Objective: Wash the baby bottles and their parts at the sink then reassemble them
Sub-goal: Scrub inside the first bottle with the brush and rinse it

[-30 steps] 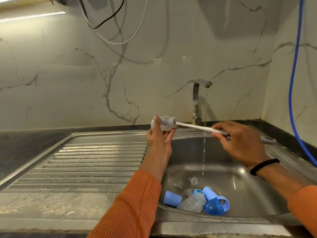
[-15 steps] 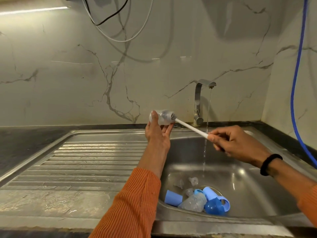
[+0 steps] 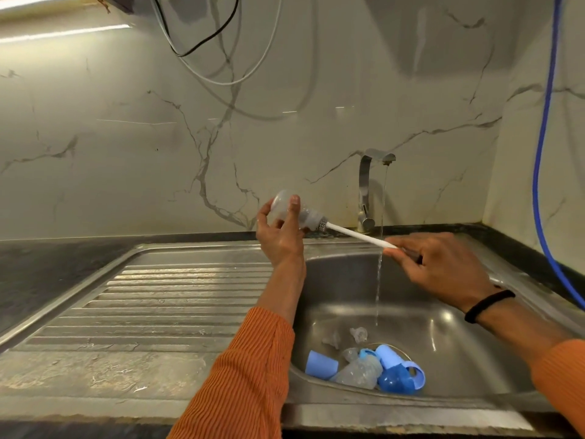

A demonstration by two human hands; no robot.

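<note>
My left hand (image 3: 280, 236) grips a clear baby bottle (image 3: 285, 208) held sideways above the sink's left rim, its mouth facing right. A white-handled bottle brush (image 3: 354, 233) enters that mouth, bristles partly showing at the neck. My right hand (image 3: 440, 267) pinches the brush handle over the basin. On the sink floor lie another clear bottle (image 3: 359, 372), blue caps and rings (image 3: 397, 370), a light-blue cap (image 3: 321, 364) and clear teats (image 3: 359, 333).
The steel sink (image 3: 459, 369) has a ribbed drainboard (image 3: 164, 305) on its left. The tap (image 3: 367, 191) at the back runs a thin stream of water into the basin. A blue hose (image 3: 543, 147) hangs at the right wall, and cables hang above.
My left hand raised and tilted the bottle, so more of its body shows. My right hand drew the brush outward and down, with bristles now at the neck.
</note>
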